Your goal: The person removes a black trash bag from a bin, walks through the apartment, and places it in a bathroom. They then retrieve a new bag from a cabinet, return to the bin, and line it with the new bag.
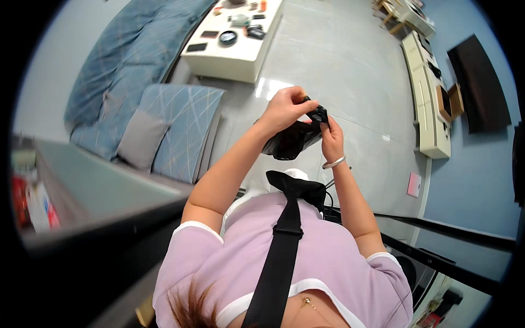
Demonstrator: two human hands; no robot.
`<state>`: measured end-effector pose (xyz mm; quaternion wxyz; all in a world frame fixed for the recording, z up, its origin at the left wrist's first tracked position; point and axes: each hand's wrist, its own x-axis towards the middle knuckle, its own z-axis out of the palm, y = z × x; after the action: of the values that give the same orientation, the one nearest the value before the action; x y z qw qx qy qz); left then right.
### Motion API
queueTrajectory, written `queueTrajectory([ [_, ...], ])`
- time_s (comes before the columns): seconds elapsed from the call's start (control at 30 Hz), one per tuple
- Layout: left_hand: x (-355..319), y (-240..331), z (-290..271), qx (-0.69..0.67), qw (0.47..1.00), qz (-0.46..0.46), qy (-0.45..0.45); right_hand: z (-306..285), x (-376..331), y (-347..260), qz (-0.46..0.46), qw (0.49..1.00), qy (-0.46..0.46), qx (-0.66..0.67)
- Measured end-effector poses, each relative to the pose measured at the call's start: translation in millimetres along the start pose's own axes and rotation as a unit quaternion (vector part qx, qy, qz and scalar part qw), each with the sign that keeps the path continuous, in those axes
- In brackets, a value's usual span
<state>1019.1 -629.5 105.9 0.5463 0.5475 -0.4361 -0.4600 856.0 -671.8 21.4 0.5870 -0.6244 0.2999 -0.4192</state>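
The bag [292, 139] between the hands is glossy black. The shirt [322, 262] is lilac with white trim, its strap [279, 257] black. The sofa [136, 65] is blue; one cushion [183, 131] is crossed by pale lines, another [141, 139] seems plain grey. The low table [240, 57] is white.

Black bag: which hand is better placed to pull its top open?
Probably the right hand: its fingertips pinch the bunched top of the black bag, while the left hand clasps it from above.

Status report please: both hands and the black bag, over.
Left hand and right hand both grip black plastic bag, held in the air. Nothing in the way.
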Motion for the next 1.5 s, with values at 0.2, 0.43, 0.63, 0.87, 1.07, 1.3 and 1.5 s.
queueTrajectory([
  [0.2, 200, -17, -12, 0.028, 0.999, 0.009, -0.014, -55, 179, 49, 0.049, 0.979, 0.064, 0.189],
  [0.43, 424, -3, -14, 0.147, 0.982, 0.065, -0.101, -125, 430, 105, 0.233, 0.959, 0.129, 0.093],
  [0.63, 647, -15, -1, 0.120, 0.987, 0.067, -0.086, -176, 621, 149, 0.121, 0.987, -0.053, -0.094],
  [0.87, 937, -40, -12, 0.105, 0.988, 0.091, -0.072, -242, 871, 193, 0.177, 0.982, -0.047, -0.044],
  [1.07, 1162, -41, -50, 0.236, 0.962, 0.131, 0.041, -276, 1112, 200, 0.162, 0.986, -0.025, 0.014],
  [1.3, 1410, -64, -118, 0.136, 0.990, -0.031, -0.013, -291, 1394, 248, 0.144, 0.987, -0.057, 0.035],
  [1.5, 1575, -22, -177, 0.328, 0.938, 0.025, 0.108, -271, 1625, 274, 0.158, 0.985, -0.073, -0.002],
])
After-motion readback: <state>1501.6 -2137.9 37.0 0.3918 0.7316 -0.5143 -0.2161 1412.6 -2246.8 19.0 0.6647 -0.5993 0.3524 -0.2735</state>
